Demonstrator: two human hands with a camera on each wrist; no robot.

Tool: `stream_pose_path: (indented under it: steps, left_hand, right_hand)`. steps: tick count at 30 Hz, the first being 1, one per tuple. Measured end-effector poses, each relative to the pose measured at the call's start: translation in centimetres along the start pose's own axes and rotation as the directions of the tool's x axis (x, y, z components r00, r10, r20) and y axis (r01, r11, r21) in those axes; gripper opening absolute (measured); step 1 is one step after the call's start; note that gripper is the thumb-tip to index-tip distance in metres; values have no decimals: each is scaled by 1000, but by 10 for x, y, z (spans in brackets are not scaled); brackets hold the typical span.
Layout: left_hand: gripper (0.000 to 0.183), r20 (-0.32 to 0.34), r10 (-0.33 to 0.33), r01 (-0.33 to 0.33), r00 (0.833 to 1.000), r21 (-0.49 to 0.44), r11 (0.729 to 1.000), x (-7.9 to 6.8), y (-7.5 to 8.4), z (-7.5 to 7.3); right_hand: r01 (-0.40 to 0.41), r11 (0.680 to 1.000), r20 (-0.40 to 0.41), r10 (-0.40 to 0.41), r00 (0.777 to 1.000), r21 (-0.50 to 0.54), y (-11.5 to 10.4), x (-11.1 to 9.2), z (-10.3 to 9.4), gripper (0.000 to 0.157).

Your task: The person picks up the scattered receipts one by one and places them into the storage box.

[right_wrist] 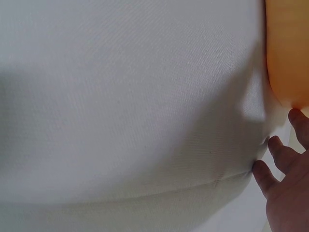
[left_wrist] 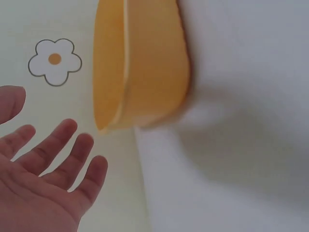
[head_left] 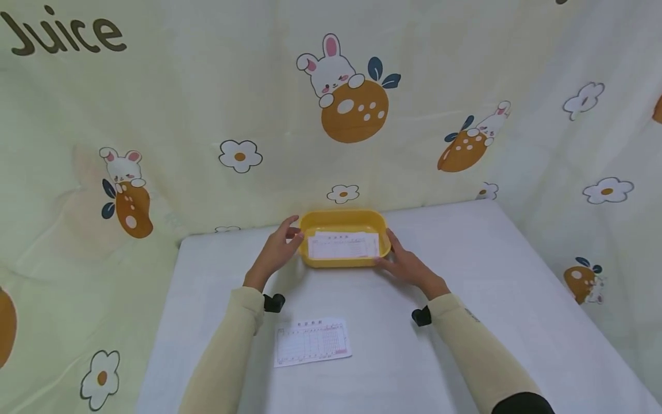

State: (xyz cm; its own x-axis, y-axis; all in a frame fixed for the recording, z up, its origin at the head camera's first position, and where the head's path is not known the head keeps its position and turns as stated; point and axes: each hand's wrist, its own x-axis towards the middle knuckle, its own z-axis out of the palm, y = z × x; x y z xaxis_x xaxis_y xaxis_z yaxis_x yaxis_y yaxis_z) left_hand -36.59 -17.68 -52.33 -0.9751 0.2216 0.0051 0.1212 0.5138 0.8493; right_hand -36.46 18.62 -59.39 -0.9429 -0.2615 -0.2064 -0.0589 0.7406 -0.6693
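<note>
A yellow rectangular plastic basin [head_left: 343, 263] stands at the back of the white table, with printed paper slips [head_left: 343, 245] lying inside it. My left hand [head_left: 281, 246] is at the basin's left end; in the left wrist view its fingers [left_wrist: 63, 169] are spread and apart from the yellow wall [left_wrist: 154, 63]. At the basin's right end is my right hand [head_left: 408, 265], its fingers along that side and the thumb by the front corner. The right wrist view has one fingertip [right_wrist: 295, 116] at the basin's lower corner [right_wrist: 289, 72]; the thumb is hidden there.
Another printed paper slip [head_left: 312, 343] lies flat on the white tablecloth [head_left: 383, 356], nearer to me, between my forearms. Behind the table hangs a pale curtain [head_left: 207, 103] with rabbits, oranges and flowers, close to the table's back edge.
</note>
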Motion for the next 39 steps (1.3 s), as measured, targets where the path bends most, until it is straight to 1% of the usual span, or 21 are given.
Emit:
stream_pose_path:
  steps: [6,10,15,17,20,23,26,29,31,32,35,39]
  left_hand:
    - [57,-48,-1,1,999,-2,1000,-21,-17,-7]
    - [58,-68,-15,14,998,-20,1000,-41,-29,-10]
    - [56,-85,-56,54,995,-21,998,-69,-48,-10]
    - [51,-75,-84,83,994,-18,996,-79,-56,-9]
    - [41,-41,-121,121,992,0,993,-94,-68,-5]
    - [30,-13,-141,142,990,44,989,-106,-80,-1]
    - [22,-10,-113,114,993,154,982,-115,-90,4]
    - [15,-13,-77,77,997,290,954,-121,-99,10]
    - [11,-16,-60,62,998,356,932,-125,-102,14]
    - [11,-15,-57,59,998,372,927,-127,-104,15]
    - [13,-16,-20,25,1000,399,917,-132,-108,20]
    - [17,-36,27,-10,999,420,907,-137,-113,26]
  right_hand:
    - [0,1000,-4,0,1000,0,-1,0,0,108]
    - [3,1000,1,-3,1000,2,1,1,1,108]
    - [12,1000,0,-12,1000,5,2,3,2,109]
    - [19,1000,-4,-19,1000,1,2,3,2,109]
    - [22,1000,-9,-22,1000,0,2,3,2,108]
    - [21,1000,-6,-21,1000,0,1,3,3,108]
    - [12,1000,2,-12,1000,-3,0,4,3,109]
    - [2,1000,8,-2,1000,-8,0,4,3,109]
    - [0,1000,10,0,1000,-9,0,4,3,109]
    - [1,1000,9,0,1000,-7,0,4,3,108]
    - [-1,1000,8,1,1000,0,-1,4,3,108]
    - [-7,1000,9,7,1000,1,-2,4,4,109]
